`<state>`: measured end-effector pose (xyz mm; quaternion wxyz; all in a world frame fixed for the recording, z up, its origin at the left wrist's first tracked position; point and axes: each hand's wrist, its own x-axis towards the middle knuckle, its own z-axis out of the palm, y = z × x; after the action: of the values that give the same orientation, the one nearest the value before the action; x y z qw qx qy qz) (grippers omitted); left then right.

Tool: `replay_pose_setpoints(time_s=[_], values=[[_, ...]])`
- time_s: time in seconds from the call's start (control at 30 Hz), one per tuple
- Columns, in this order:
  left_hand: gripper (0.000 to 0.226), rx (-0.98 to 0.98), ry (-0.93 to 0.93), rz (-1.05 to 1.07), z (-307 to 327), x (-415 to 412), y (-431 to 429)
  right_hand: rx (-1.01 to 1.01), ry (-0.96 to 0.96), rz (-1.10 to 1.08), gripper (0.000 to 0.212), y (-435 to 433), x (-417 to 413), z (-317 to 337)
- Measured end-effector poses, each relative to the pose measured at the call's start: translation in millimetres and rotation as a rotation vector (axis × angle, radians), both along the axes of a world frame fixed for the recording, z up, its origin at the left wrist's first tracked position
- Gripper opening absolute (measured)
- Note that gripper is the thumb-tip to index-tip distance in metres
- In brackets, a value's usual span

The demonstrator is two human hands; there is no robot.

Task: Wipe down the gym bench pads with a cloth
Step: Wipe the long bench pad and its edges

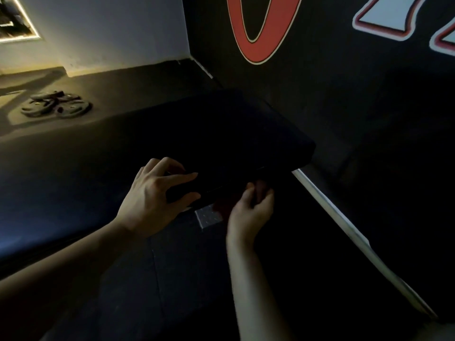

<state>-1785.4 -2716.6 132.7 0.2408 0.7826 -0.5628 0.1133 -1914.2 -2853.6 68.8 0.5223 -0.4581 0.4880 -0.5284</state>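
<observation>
At about 10 o'clock in your view, a pile of dark round weight plates (56, 105) lies on the floor, well clear of the work.

The black cushioned bench pad (221, 134) fills the middle. Its near edge appears to run from 8 o'clock up towards 2 o'clock, so the long axis lies along that diagonal. The rounded end points at 2 o'clock, close to the dark wall with the red painted letter (261, 28). The light is too dim to be sure of the far edge.

Your left hand (157, 193) sits just left of centre. Its fingers curl over the top of the surface and the thumb sits lower on the side, clasping the near edge. This looks like a bracing hold, steadying the pad while the other hand works.

Just right of it, a dim reddish cloth (220, 205) hangs against the lower side of that edge, above a small grey dotted plate (209, 216).

Your right hand (251, 207), at centre, has its fingers curled round the cloth, pinching it up against the rim. I judge it is placed there to wipe the side and underside, which a flat pass over the top would miss.

At 4 o'clock, a pale straight bar (344, 217) slants away from the pad's end towards the lower right.
</observation>
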Motion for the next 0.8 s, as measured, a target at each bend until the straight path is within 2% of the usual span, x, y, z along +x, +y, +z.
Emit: replay_pose_setpoints(time_s=[0.07, 0.17, 0.23, 0.33, 0.4, 0.5, 0.57, 0.6, 0.67, 0.73, 0.77, 0.8], values=[[0.053, 0.008, -0.006, -0.003, -0.3, 0.5, 1.5, 0.039, 0.039, 0.027, 0.039, -20.3, -9.8, 10.9], [0.054, 0.008, -0.006, 0.006, -0.8, -0.7, 0.4, 0.109, -0.043, -0.142, 0.039, -69.2, -23.9, 54.1], [0.055, 0.014, -0.003, 0.010, -0.3, -0.4, 0.0, 0.087, 0.033, -0.161, 0.029, -56.1, -17.7, 53.4], [0.056, 0.023, 0.000, 0.002, 0.6, 1.0, 0.4, -0.195, 0.162, 0.062, 0.014, 24.5, -4.6, 16.4], [0.055, 0.021, 0.006, -0.009, 0.4, 0.2, 1.0, -0.293, 0.221, 0.159, 0.013, 26.2, -7.1, -0.3], [0.055, 0.002, 0.020, -0.007, 1.4, -1.4, 0.2, -0.163, 0.230, -0.084, 0.032, -59.7, -12.5, 13.1], [0.054, 0.013, 0.013, 0.005, 2.0, -2.1, -1.8, -0.117, 0.171, -0.204, 0.032, -91.9, -16.5, 24.2], [0.054, 0.024, 0.009, 0.011, 2.1, -2.5, -2.1, -0.093, 0.172, -0.221, 0.030, -81.2, -11.7, 25.0], [0.052, 0.028, 0.012, 0.016, 2.0, -1.7, -1.4, -0.117, 0.154, -0.141, 0.025, -15.2, 6.0, 17.0], [0.052, 0.033, 0.016, 0.004, 2.9, -0.1, -0.9, -0.341, 0.153, 0.090, 0.017, 54.0, 10.0, 4.9], [0.052, 0.038, 0.019, -0.010, 3.6, 0.9, -0.8, -0.446, 0.146, 0.196, 0.016, 69.2, 6.4, -1.1], [0.051, 0.045, 0.026, -0.026, 4.6, 1.5, -0.3, -0.505, 0.159, 0.213, 0.014, 62.6, 1.9, -1.5]])
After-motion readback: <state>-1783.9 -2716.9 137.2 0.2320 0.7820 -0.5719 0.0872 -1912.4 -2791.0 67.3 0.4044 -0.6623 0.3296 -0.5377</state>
